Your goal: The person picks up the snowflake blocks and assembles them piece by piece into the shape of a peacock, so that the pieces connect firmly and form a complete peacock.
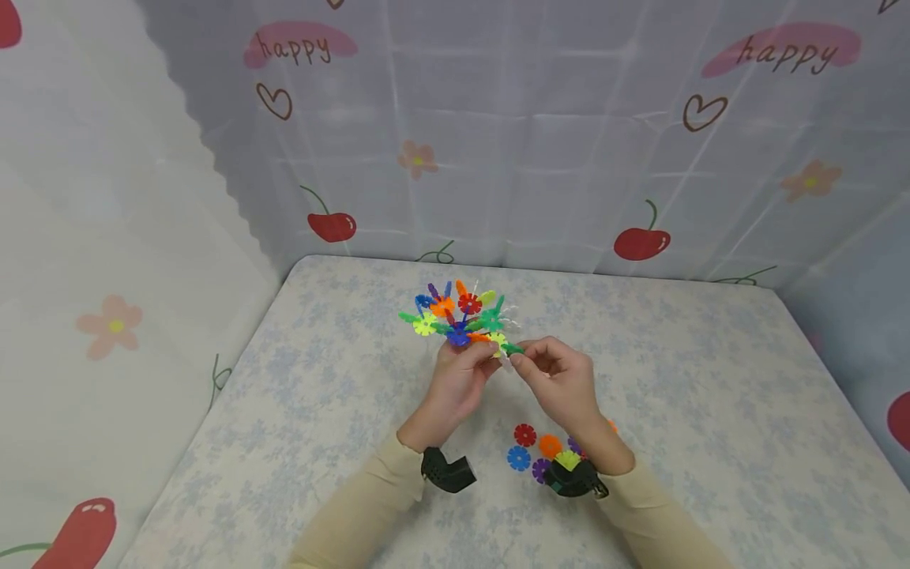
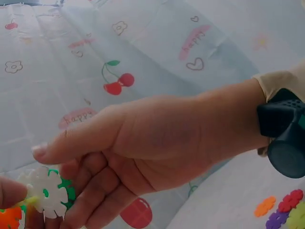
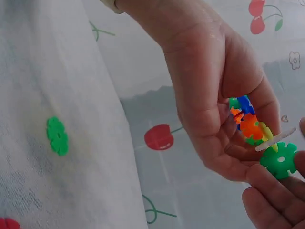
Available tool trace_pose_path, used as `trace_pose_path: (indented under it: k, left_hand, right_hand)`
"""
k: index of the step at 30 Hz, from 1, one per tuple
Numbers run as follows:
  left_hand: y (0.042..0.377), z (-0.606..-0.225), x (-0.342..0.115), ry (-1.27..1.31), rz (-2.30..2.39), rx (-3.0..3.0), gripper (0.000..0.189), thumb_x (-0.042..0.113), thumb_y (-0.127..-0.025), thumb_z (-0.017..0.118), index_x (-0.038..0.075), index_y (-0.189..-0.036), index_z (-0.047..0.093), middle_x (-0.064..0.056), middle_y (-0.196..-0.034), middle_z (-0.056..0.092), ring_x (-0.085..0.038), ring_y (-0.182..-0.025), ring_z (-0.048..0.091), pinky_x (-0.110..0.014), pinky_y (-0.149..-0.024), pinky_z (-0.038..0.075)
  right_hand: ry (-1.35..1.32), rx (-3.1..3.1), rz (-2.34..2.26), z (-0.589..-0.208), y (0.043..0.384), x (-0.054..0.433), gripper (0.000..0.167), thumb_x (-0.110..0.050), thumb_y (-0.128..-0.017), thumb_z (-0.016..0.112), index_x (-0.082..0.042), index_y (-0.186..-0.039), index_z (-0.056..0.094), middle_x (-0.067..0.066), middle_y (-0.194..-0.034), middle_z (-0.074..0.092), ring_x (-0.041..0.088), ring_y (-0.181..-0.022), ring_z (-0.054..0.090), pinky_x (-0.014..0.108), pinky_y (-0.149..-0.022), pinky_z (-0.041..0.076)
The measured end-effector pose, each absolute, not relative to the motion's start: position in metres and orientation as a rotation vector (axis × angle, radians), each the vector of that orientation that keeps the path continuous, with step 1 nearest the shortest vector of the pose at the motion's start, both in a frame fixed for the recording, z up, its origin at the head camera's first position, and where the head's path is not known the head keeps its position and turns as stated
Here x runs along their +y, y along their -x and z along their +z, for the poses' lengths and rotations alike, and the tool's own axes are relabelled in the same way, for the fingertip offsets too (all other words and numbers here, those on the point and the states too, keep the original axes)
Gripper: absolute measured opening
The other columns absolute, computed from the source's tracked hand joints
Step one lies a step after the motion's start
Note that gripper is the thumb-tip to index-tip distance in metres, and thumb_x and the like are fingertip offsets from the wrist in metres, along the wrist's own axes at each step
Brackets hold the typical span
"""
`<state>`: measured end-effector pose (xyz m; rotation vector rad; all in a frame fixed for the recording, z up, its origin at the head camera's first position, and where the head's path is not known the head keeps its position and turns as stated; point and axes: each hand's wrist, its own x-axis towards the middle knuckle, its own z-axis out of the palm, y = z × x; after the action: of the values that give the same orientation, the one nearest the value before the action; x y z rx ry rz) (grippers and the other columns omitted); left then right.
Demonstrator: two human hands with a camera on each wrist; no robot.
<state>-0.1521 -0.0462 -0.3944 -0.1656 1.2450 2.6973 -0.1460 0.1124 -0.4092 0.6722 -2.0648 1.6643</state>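
A cluster of interlocked plastic snowflake discs (image 1: 458, 333) in blue, orange, red, green, yellow and white is held up over the table. My left hand (image 1: 458, 379) grips its near edge, thumb by a yellow-green disc (image 1: 497, 341). To its right, my right hand (image 1: 565, 379) pinches a green disc (image 1: 513, 348) at the cluster's near right edge. In the right wrist view, that green disc (image 3: 275, 164) sits against a white disc (image 3: 268, 143) seen edge-on. The left wrist view shows the white disc's (image 2: 50, 202) face, with green behind it.
Loose discs lie by the right wrist, among them red (image 1: 524, 435), blue (image 1: 519, 458) and orange (image 1: 550, 446) ones. A single green disc (image 3: 57, 136) rests on the cloth in the right wrist view. Printed curtains (image 1: 498, 134) hang behind the floral-covered table (image 1: 298, 379).
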Motion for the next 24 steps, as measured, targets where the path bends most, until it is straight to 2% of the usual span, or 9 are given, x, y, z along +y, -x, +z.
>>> trace_pose_path:
  k: [3, 5, 8, 10, 12, 16, 19, 22, 24]
  left_hand:
    - [0.152, -0.396, -0.046, 0.168, 2.71, 1.286, 0.03, -0.01, -0.095, 0.055, 0.002, -0.122, 0.052, -0.001, -0.098, 0.062, -0.011, -0.086, 0.065, -0.021, -0.082, 0.06]
    - [0.152, -0.396, -0.046, 0.162, 2.708, 1.337, 0.037, -0.01, -0.095, 0.057, -0.001, -0.13, 0.048, -0.002, -0.1, 0.062, -0.011, -0.086, 0.066, -0.022, -0.083, 0.06]
    - [0.151, -0.397, -0.046, 0.153, 2.703, 1.417, 0.047, -0.01, -0.094, 0.06, -0.002, -0.137, 0.044, -0.001, -0.101, 0.063, -0.011, -0.087, 0.066, -0.022, -0.084, 0.059]
    - [0.15, -0.397, -0.044, 0.15, 2.699, 1.469, 0.049, -0.01, -0.093, 0.062, -0.003, -0.138, 0.045, -0.001, -0.102, 0.065, -0.01, -0.087, 0.067, -0.023, -0.084, 0.06]
    - [0.149, -0.397, -0.043, 0.159, 2.707, 1.496, 0.049, -0.011, -0.091, 0.064, -0.003, -0.137, 0.047, -0.001, -0.103, 0.066, -0.01, -0.087, 0.068, -0.023, -0.083, 0.06]
    - [0.146, -0.396, -0.039, 0.181, 2.748, 1.538, 0.056, -0.011, -0.088, 0.069, -0.001, -0.138, 0.048, -0.006, -0.118, 0.067, -0.012, -0.097, 0.068, -0.025, -0.086, 0.06]
    - [0.144, -0.395, -0.038, 0.215, 2.765, 1.561, 0.059, -0.01, -0.086, 0.072, 0.001, -0.139, 0.048, -0.007, -0.126, 0.065, -0.013, -0.104, 0.067, -0.026, -0.089, 0.06]
    - [0.144, -0.393, -0.039, 0.238, 2.776, 1.536, 0.054, -0.009, -0.087, 0.072, -0.001, -0.135, 0.05, -0.007, -0.119, 0.066, -0.014, -0.099, 0.069, -0.027, -0.087, 0.061]
    - [0.144, -0.393, -0.039, 0.259, 2.771, 1.524, 0.05, -0.009, -0.087, 0.072, -0.002, -0.133, 0.052, -0.007, -0.114, 0.068, -0.014, -0.094, 0.07, -0.028, -0.085, 0.062]
  right_hand:
    - [-0.816, -2.043, 1.418, -0.412, 0.149, 0.114, 0.016, 0.01, -0.075, 0.081, 0.001, -0.086, 0.073, 0.021, -0.098, 0.076, 0.021, -0.09, 0.076, 0.02, -0.085, 0.059]
    - [-0.867, -2.019, 1.22, -0.414, 0.151, 0.115, 0.019, 0.004, -0.073, 0.085, 0.001, -0.088, 0.075, 0.02, -0.101, 0.076, 0.03, -0.092, 0.075, 0.026, -0.087, 0.06]
    - [-0.874, -1.981, 0.98, -0.415, 0.154, 0.115, 0.016, -0.012, -0.084, 0.084, 0.001, -0.087, 0.075, 0.02, -0.102, 0.075, 0.033, -0.089, 0.075, 0.036, -0.083, 0.061]
    - [-0.862, -1.962, 0.94, -0.415, 0.154, 0.114, 0.025, -0.022, -0.094, 0.075, 0.001, -0.083, 0.074, 0.021, -0.101, 0.074, 0.034, -0.087, 0.075, 0.036, -0.081, 0.061]
    - [-0.848, -1.948, 0.931, -0.415, 0.154, 0.114, 0.034, -0.027, -0.099, 0.067, 0.0, -0.08, 0.073, 0.021, -0.101, 0.074, 0.034, -0.085, 0.074, 0.033, -0.081, 0.061]
    - [-0.818, -1.908, 0.939, -0.413, 0.152, 0.112, 0.026, -0.018, -0.096, 0.07, 0.001, -0.078, 0.072, 0.021, -0.101, 0.074, 0.034, -0.084, 0.074, 0.033, -0.078, 0.062]
    - [-0.817, -1.902, 0.92, -0.41, 0.15, 0.11, 0.012, -0.004, -0.086, 0.076, 0.0, -0.076, 0.071, 0.021, -0.101, 0.074, 0.034, -0.084, 0.074, 0.036, -0.075, 0.063]
    - [-0.846, -1.939, 0.961, -0.405, 0.149, 0.111, 0.012, 0.006, -0.076, 0.079, -0.001, -0.074, 0.069, 0.018, -0.103, 0.075, 0.032, -0.09, 0.074, 0.035, -0.08, 0.062]
    - [-0.85, -1.959, 0.977, -0.402, 0.148, 0.111, 0.016, 0.008, -0.072, 0.08, -0.002, -0.073, 0.068, 0.017, -0.104, 0.076, 0.034, -0.097, 0.073, 0.039, -0.088, 0.061]
